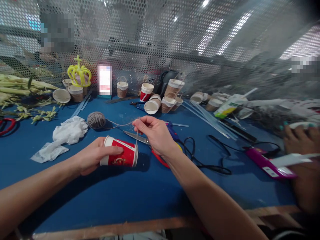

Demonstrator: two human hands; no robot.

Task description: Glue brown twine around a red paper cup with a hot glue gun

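My left hand [93,156] is wrapped round a red and white paper cup [120,155] that lies on its side just above the blue table [140,196]. My right hand [155,133] pinches a thin grey string [122,124] above the cup. The string runs left to a grey ball of twine [96,120] and also drops down to the cup's base end. Scissors [140,138] with red handles lie under my right hand, partly hidden.
A crumpled white plastic bag [67,131] lies left of the cup. Several twine-wrapped cups [167,100] stand along the mesh wall, with a yellow crown [78,73] and green stalks [22,90]. A black cable [200,156], a purple device [265,163] and another person's hands [300,136] are at the right.
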